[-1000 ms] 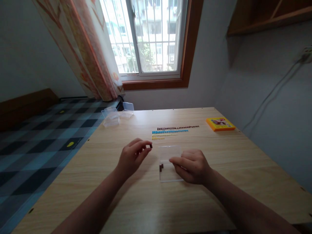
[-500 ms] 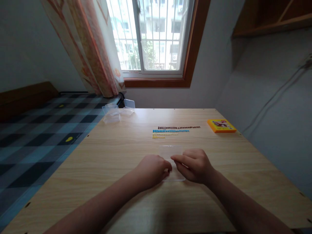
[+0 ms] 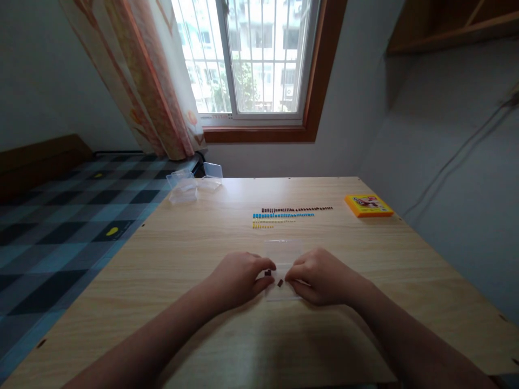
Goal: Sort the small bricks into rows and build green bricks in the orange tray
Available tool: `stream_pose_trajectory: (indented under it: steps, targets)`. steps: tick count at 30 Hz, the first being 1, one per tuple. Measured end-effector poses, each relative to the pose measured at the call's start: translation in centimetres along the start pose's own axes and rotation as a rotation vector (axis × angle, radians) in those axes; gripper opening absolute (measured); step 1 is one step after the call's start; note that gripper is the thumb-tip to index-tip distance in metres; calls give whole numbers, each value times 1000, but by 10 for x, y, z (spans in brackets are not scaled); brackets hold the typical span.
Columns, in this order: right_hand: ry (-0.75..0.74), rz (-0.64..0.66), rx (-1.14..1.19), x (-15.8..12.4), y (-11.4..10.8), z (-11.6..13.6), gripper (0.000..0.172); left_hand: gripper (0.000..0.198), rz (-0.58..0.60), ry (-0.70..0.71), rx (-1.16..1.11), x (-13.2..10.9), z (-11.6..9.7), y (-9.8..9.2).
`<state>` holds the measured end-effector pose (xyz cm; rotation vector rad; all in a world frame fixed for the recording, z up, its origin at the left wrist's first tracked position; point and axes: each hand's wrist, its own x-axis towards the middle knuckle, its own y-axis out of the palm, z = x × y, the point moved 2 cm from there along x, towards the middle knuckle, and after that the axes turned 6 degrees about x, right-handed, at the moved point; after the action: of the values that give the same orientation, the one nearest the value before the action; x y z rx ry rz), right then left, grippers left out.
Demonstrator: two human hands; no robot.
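Note:
A clear plastic box [image 3: 284, 249] lies open and flat near the middle of the table. Over its left side is my left hand [image 3: 239, 278], thumb and forefinger curled round a small dark brown building brick [image 3: 268, 273]. My right hand [image 3: 324, 276] reaches over the box's right side, its fingertips pinched together; what they hold, if anything, is hidden. Just left of those fingertips, in the box, a second dark brown brick [image 3: 280, 283] shows. Beyond the box, small bricks stand in rows: brown [image 3: 295, 209], blue [image 3: 284, 215], pale yellow [image 3: 273, 221] and yellow [image 3: 263, 227].
A yellow-orange box [image 3: 368, 206] with a printed top sits at the table's right edge. Several clear plastic boxes [image 3: 183, 192] stand open at the far left corner. A bed with a checked cover [image 3: 81, 216] adjoins the wooden table [image 3: 170, 259] on the left.
My hands have drawn apart, the left one moving left. Two brown bricks now show between them, one in my left fingers. The whole view has shifted slightly.

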<state>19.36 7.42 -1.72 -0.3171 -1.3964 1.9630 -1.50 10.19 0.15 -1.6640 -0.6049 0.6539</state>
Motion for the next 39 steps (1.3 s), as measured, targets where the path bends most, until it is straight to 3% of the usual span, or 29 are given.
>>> stream_pose_trajectory:
  steps: [5, 10, 25, 39]
  targets:
    - [22, 78, -17, 3, 9, 3, 14, 49, -91, 54, -52, -5, 10, 19]
    - [38, 105, -22, 4, 14, 1, 16, 66, -81, 64, -114, -4, 11, 37]
    - [137, 39, -86, 12, 26, 1, 15, 64, -36, 47, -204, -3, 12, 37]
    - [177, -11, -107, 12, 32, -2, 11, 64, -63, 21, -211, -4, 12, 40]
